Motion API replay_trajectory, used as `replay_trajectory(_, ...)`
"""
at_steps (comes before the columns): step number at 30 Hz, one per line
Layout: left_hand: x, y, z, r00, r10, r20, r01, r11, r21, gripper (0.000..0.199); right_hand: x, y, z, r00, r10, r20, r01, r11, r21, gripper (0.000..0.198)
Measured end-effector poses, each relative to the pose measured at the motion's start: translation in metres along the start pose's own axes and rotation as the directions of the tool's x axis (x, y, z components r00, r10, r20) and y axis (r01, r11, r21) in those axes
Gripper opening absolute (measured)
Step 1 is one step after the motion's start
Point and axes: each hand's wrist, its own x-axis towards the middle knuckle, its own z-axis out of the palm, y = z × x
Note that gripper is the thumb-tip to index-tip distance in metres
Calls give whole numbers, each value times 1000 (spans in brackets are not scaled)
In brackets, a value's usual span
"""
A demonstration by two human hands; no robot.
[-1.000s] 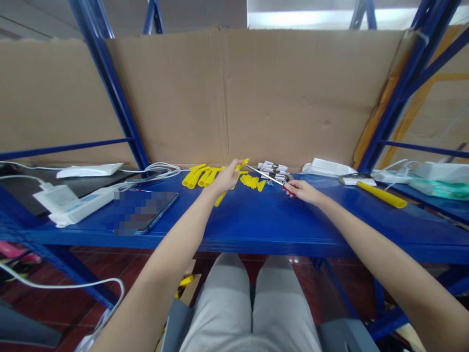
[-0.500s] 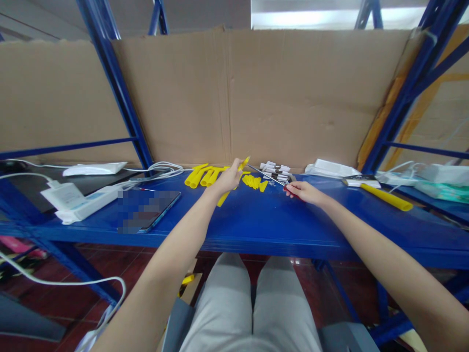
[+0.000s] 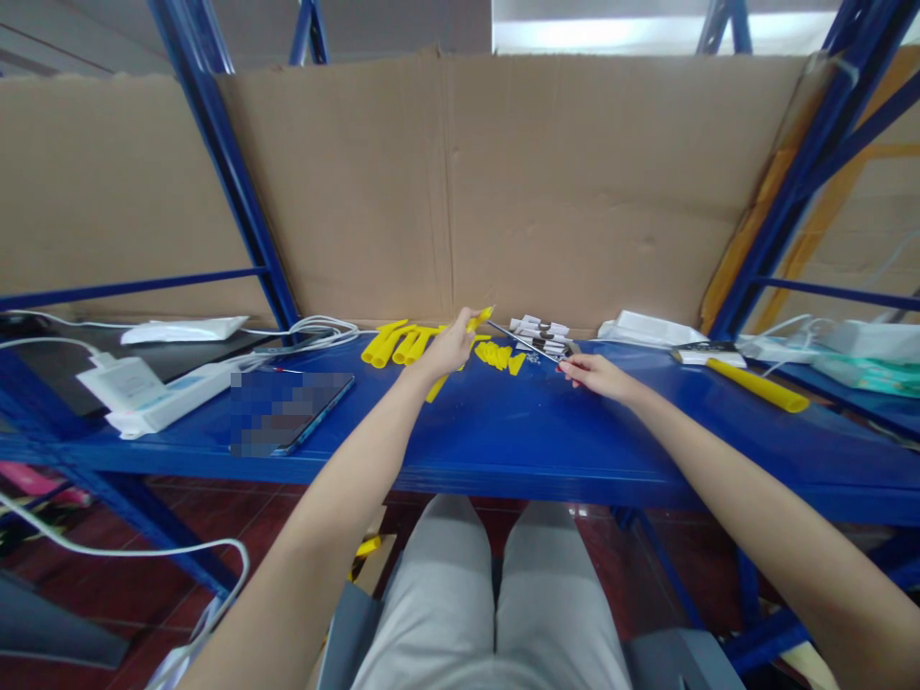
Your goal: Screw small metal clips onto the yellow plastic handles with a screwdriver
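My left hand point(image 3: 455, 345) is closed around a yellow plastic tube point(image 3: 435, 388); one end juts below the fingers and a pointed end shows above them. My right hand point(image 3: 593, 374) grips a screwdriver point(image 3: 523, 342) with a long metal shaft and a red handle mostly covered by the fingers. The shaft slants up and left, its end close to the tube's upper end; whether they touch I cannot tell. Small yellow flat pieces point(image 3: 495, 356) lie between the hands. Several more yellow tubes point(image 3: 401, 343) rest side by side left of my left hand.
White-labelled small packets point(image 3: 540, 335) and tiny metal parts lie behind the hands. A dark tablet point(image 3: 316, 412) and a white power strip point(image 3: 172, 398) are at left. A loose yellow tube point(image 3: 758, 385) and a white packet point(image 3: 651, 330) lie at right. Cardboard point(image 3: 575, 192) walls the back.
My right hand has turned a little on the screwdriver handle, and less red shows now. My left hand and the yellow tube have barely moved.
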Motion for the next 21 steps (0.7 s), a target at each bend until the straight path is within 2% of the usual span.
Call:
replay_trajectory(3, 1, -1, -1, 1000, 17, -22, -17, 1000, 2, 36, 1, 1, 1, 1000, -13, 9, 13, 1000, 0, 50)
replay_trajectory(6, 1, -4, 0, 999, 22, -32, -21, 1000, 14, 35, 1, 4, 4, 998, -47, -38, 48, 998, 36, 49)
replay_trajectory(10, 2, -7, 3, 1000, 4, -7, -4, 1000, 11, 35, 1, 9, 7, 997, -33, -74, 39, 997, 73, 50)
replay_trajectory(17, 3, -6, 2, 999, 20, -36, -20, 1000, -5, 35, 2, 4, 5, 1000, -14, -3, 14, 1000, 28, 48)
replay_trajectory(21, 2, -4, 0, 999, 15, -37, -15, 1000, 9, 35, 3, 7, 7, 995, -57, -78, 60, 997, 46, 47)
